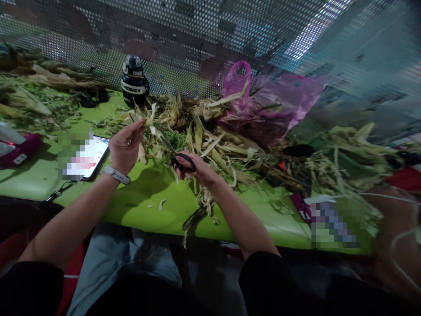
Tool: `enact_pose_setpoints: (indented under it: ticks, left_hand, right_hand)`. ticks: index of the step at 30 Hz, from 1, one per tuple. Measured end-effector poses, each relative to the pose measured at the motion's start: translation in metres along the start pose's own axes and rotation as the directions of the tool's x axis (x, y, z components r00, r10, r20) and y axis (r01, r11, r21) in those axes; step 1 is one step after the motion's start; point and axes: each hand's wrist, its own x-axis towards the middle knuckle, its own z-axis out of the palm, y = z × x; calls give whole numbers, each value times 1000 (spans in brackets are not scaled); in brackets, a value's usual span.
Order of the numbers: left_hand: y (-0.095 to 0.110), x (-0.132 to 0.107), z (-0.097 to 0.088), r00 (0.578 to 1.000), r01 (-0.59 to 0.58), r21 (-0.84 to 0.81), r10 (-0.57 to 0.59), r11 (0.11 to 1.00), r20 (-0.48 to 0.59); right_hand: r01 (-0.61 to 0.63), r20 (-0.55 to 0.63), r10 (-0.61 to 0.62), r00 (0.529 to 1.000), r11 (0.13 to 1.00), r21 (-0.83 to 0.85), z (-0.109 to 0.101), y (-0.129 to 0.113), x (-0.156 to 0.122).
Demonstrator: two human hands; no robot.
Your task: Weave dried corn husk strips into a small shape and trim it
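My left hand (126, 145), with a pale watch on its wrist, pinches a piece of corn husk (150, 115) between thumb and fingertips. In my right hand (192, 167) is a pair of scissors (189, 159) with black handles, fingers through the loops. The blades point up and left toward the held husk; whether they touch it I cannot tell. Under and behind both hands spreads a heap of dry husks and green strands (200, 136). A few small pale scraps (162, 204) lie on the green table (138, 206) in front of me.
A dark bottle (134, 83) stands behind the heap, beside a pink plastic bag (263, 109) of husks. A lit phone (88, 158) lies left of my left hand, past it a purple device (21, 149). A perforated metal screen (184, 39) rises behind. Another person's arm (399, 224) is at right.
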Motion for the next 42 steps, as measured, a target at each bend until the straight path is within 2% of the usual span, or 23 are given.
enact_pose_setpoints:
  ticks: [4,6,9,11,13,15,17,20,26,32,42]
  left_hand:
    - [1,-2,1,999,39,-3,-39,999,31]
    - [0,-5,2,996,72,18,-73,997,56]
    - [1,-7,2,988,85,73,-94,994,126]
    - [3,-7,2,987,37,117,-55,992,151]
    - [6,-7,2,986,-25,159,-2,987,166]
    - [8,-7,1,979,-72,189,33,979,202]
    - [10,-6,0,970,-92,210,40,973,242]
    - [10,-7,-1,961,-45,225,-20,973,278]
    - [9,-6,-1,941,75,238,-147,968,304]
    - [8,-5,0,930,120,222,-188,967,315]
    - [9,-5,1,929,138,212,-201,968,312]
  right_hand:
    - [-85,47,80,996,989,120,-7,8,5]
    - [-63,1,63,998,990,123,-7,10,7]
    - [27,-113,-28,993,1000,-15,-5,8,7]
    - [50,-149,-85,985,974,-221,-3,6,6]
    - [66,-162,-162,973,876,-478,-4,5,4]
    - [87,-154,-272,950,704,-705,-9,5,3]
    - [90,-116,-348,930,523,-848,-16,5,2]
    - [82,-59,-394,917,331,-940,-28,7,2]
    - [74,20,-417,909,114,-991,-40,10,6]
    - [105,80,-437,896,34,-994,-43,12,9]
    - [120,85,-430,899,56,-991,-51,18,13]
